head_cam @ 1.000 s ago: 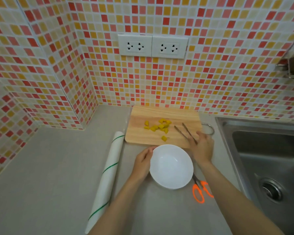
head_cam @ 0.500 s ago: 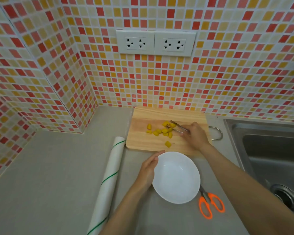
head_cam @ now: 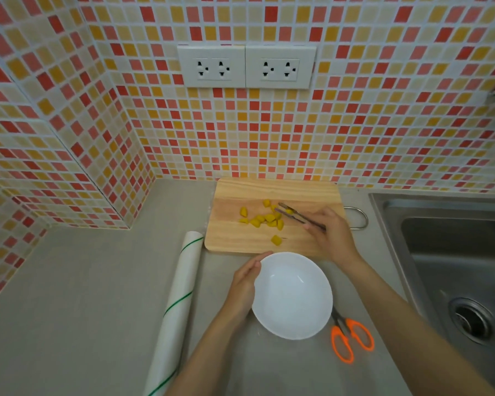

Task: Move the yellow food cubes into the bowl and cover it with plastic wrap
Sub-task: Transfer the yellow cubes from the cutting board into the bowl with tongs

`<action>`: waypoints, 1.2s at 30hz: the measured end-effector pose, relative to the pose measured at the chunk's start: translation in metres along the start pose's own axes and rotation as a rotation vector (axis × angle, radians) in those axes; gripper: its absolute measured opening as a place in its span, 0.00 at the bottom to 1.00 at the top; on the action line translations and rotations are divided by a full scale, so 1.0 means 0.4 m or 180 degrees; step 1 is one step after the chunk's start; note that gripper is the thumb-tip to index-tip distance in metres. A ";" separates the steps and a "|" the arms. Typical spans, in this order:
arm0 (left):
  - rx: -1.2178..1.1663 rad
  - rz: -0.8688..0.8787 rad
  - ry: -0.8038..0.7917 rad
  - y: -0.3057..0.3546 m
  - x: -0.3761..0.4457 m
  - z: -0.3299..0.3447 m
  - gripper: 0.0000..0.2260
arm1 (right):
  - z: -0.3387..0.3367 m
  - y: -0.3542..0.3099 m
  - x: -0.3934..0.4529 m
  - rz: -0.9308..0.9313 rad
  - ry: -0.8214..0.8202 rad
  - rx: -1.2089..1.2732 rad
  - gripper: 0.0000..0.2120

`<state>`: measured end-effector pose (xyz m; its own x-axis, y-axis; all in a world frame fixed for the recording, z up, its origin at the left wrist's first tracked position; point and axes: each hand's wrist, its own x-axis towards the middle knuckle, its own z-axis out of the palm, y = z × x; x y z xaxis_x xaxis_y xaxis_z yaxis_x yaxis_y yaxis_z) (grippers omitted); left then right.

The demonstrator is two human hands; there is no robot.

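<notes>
**Open counter on the left, crowding round the bowl**

The counter (head_cam: 69, 295) lies open along its left edge and left back corner, bounded only by the tiled walls. The roll (head_cam: 177, 310) runs from the front edge toward the board (head_cam: 275, 195), a long bar between that open stretch and the bowl (head_cam: 293, 295). The left hand (head_cam: 245, 284) rests against the bowl's left rim, filling the gap between roll and bowl. The board sits against the back wall; the right hand (head_cam: 330, 232) with tongs (head_cam: 297, 215) crosses its right half above the cubes (head_cam: 265, 220). Scissors (head_cam: 352, 338) lie just beside the bowl's right side. The sink (head_cam: 455, 252) cuts off the right edge.
</notes>
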<state>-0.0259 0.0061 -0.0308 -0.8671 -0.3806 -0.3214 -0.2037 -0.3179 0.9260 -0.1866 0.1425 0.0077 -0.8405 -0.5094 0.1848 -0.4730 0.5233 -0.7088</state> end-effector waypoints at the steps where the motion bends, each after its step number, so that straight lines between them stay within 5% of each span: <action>1: -0.0011 0.0017 0.0012 0.001 0.001 0.000 0.11 | -0.014 -0.011 -0.030 -0.0039 -0.0011 0.0087 0.15; 10: -0.0072 0.0156 0.0056 0.001 -0.003 -0.006 0.13 | -0.107 -0.043 -0.200 -0.0282 -0.0862 -0.0179 0.21; 16: -0.0093 0.0181 0.0141 0.014 -0.003 -0.030 0.11 | -0.081 -0.020 -0.039 -0.0184 -0.0292 -0.0499 0.20; 23: -0.0019 0.0196 0.0121 0.013 0.000 -0.035 0.11 | 0.027 0.009 0.132 -0.0131 -0.1139 -0.1305 0.18; 36: -0.0115 0.0255 0.0105 0.006 0.015 -0.038 0.13 | -0.021 0.005 0.048 -0.0326 -0.0459 -0.0460 0.14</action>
<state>-0.0248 -0.0101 -0.0338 -0.8643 -0.4344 -0.2535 -0.1172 -0.3161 0.9414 -0.2060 0.1394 0.0157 -0.7446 -0.6517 0.1442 -0.5955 0.5510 -0.5845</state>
